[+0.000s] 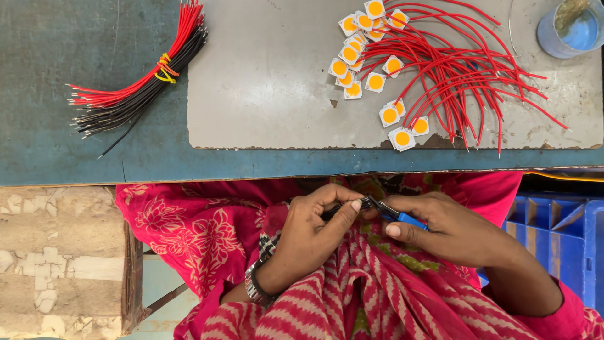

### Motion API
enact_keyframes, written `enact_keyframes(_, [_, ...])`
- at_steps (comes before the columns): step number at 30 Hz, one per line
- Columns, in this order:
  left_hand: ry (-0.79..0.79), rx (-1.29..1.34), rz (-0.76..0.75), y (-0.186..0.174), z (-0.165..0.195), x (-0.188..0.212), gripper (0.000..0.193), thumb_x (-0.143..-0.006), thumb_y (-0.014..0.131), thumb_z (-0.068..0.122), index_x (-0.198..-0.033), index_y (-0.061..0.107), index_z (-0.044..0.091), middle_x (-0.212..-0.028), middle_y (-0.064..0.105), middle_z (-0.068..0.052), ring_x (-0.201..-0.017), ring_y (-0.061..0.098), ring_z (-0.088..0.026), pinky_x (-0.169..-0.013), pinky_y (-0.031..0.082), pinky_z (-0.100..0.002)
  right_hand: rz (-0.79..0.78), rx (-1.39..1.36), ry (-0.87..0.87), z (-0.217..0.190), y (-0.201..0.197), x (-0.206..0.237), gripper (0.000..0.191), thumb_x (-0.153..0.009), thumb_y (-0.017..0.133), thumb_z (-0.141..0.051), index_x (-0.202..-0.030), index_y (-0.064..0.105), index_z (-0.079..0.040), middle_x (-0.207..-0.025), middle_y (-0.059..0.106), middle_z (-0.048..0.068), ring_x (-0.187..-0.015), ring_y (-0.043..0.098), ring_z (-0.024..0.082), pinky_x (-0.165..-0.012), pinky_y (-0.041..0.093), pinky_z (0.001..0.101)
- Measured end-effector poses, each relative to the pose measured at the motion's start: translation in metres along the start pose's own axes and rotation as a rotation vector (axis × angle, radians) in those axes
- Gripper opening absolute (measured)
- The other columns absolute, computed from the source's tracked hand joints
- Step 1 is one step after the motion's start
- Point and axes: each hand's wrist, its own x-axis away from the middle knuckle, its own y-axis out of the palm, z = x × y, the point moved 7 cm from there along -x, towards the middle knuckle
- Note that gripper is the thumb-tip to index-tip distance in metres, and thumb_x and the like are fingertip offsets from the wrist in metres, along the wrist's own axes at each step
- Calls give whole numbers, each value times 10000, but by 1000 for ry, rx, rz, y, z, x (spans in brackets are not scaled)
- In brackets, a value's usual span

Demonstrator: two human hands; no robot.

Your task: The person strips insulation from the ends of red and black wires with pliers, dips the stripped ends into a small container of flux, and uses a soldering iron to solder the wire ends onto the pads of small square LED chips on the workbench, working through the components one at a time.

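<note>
The left hand (314, 217) is closed narrowly around a few thin black wires (343, 206), thumb pressing them against the forefinger so their ends stick out toward the other hand. The right hand (440, 228) is wrapped around a small blue-handled cutter (396, 216), whose dark jaws meet the wire ends right at the left thumb tip; whether the jaws are fully closed on the wire cannot be told. Both hands rest low over the lap, below the near edge of the grey mat (264, 82), likely so that the forearms are braced and the fine wire ends stay steady at the tool.

Every other thing is laid out in relation to that grey mat, which sits on the blue-green bench top (75, 145). On the mat's right half lies a loose fan of red wires (459, 75), each ending in a small white square chip with a round yellow centre (375, 82); the chips cluster toward the mat's middle and the free wire ends spread to its right, which seems to keep finished pieces together and out of the way. Just off the mat's left edge lies a bundle of red and black wires (135, 82) bound with a yellow tie, within easy reach of the left hand. At the mat's far right corner stands a pale blue cup (576, 28). Below the mat's right end, beside the lap, is a blue plastic crate (553, 220).
</note>
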Motion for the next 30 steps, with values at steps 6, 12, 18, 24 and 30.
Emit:
enact_keyframes(6, [21,-85,-14,-2,3,-2,176,-1015,646,126,-1072,698,-32,-835,722,-16,-754,582,-9,-652,471,-201,-8,6,167,12,1,-2,423,-908,562,-383,-1213,700,-124,-738,727,67,-652,674,150,-624,567,346])
enact_keyframes(12, [32,-66,-25,-4,7,-6,186,-1020,635,127,-1086,695,-35,-867,734,-13,-780,596,-9,-678,483,-194,8,9,10,7,-3,-4,385,-960,560,-365,-1184,678,-76,-784,727,65,-690,696,142,-662,575,341])
enact_keyframes(18, [6,13,-53,-1,-1,-8,196,-1035,615,119,-1111,684,-48,-923,733,-18,-840,618,-9,-717,495,-190,9,114,0,17,-2,-6,354,-966,574,-364,-1091,663,-45,-764,672,114,-678,636,211,-688,548,365])
enact_keyframes(24, [7,-8,-49,-2,-2,-9,191,-1026,625,117,-1098,689,-48,-897,735,-15,-814,607,-3,-699,488,-188,28,80,-112,6,-4,-6,385,-989,550,-354,-1200,660,-51,-870,740,97,-753,720,190,-710,557,363])
enact_keyframes(30, [15,-15,-44,-1,0,-10,186,-1025,633,117,-1087,693,-48,-884,734,-14,-801,600,0,-684,481,-188,3,139,29,15,-5,-6,348,-957,569,-372,-1089,660,-63,-743,670,128,-645,636,237,-655,544,383])
